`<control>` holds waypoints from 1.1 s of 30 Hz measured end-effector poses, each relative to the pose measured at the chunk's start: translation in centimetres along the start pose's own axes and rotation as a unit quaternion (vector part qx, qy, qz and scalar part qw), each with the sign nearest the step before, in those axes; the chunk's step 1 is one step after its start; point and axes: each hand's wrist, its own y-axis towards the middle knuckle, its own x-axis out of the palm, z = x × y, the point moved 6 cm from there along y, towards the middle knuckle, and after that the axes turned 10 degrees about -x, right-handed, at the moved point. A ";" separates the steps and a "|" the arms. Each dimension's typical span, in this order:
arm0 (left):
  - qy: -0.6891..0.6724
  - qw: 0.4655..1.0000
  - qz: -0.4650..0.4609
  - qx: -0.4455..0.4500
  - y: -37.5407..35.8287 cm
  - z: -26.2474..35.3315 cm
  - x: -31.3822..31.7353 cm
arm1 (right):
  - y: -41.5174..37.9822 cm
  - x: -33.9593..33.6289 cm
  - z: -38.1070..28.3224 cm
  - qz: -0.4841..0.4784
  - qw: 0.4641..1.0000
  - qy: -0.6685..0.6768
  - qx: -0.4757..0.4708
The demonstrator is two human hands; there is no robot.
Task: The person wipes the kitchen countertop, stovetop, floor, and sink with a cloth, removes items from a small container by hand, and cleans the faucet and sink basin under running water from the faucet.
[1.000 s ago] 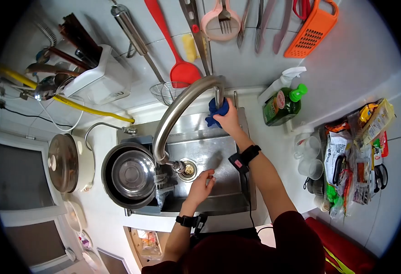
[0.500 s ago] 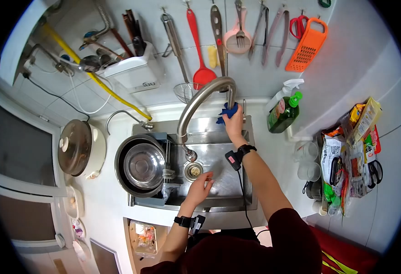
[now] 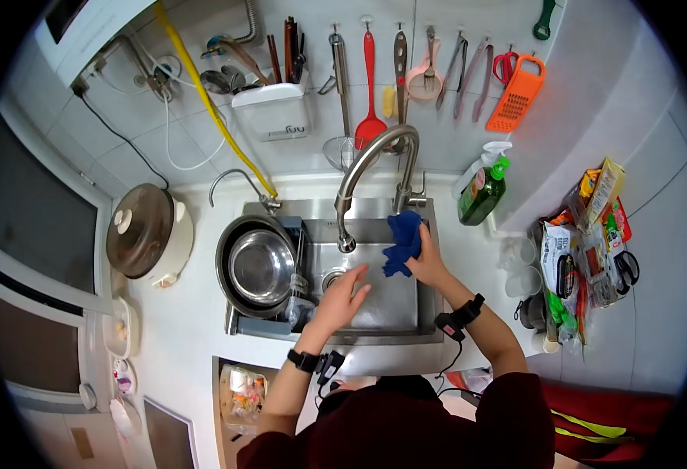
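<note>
My right hand (image 3: pixel 431 264) grips a crumpled dark blue cloth (image 3: pixel 403 242) above the right part of the steel sink (image 3: pixel 396 301). Over the sink's left-middle, close to the drain, my left hand (image 3: pixel 342 301) holds nothing, its fingers apart. The curved steel faucet (image 3: pixel 374 148) arches over the basin behind both hands, its spout end between them. Left of my left hand, a steel bowl (image 3: pixel 262 267) rests inside a larger dark pot (image 3: pixel 230 291) on the sink's left side.
A lidded cooker (image 3: pixel 144 234) stands on the left counter. Green detergent bottle (image 3: pixel 482 191) and a white spray bottle are at back right. Glasses (image 3: pixel 523 281) and packets (image 3: pixel 566 266) line the right side. Utensils such as a red spatula (image 3: pixel 370 129) and orange grater (image 3: pixel 517 94) hang behind.
My right hand has come down and toward me from the faucet's base, bringing the blue cloth over the basin. My left hand stays over the sink, and the camera view has shifted.
</note>
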 end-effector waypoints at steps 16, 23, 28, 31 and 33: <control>0.197 0.962 0.134 0.130 1.3 10.7 -10.8 | 0.2 -0.3 -12.2 -0.067 0.977 -0.199 -0.024; 0.205 0.957 0.097 0.181 3.2 18.0 -12.4 | 0.5 9.6 -11.2 -0.204 0.847 -0.326 -0.368; 0.238 0.929 0.123 0.255 3.6 20.2 -15.6 | 3.1 10.5 -7.7 -0.229 0.906 -0.343 -0.094; 0.170 0.947 0.166 0.218 4.0 19.4 -17.4 | 2.1 9.8 -8.5 -0.217 0.923 -0.267 -0.173; 0.164 0.951 0.177 0.195 4.1 18.9 -17.9 | 1.7 7.6 -8.3 -0.141 0.964 -0.181 -0.133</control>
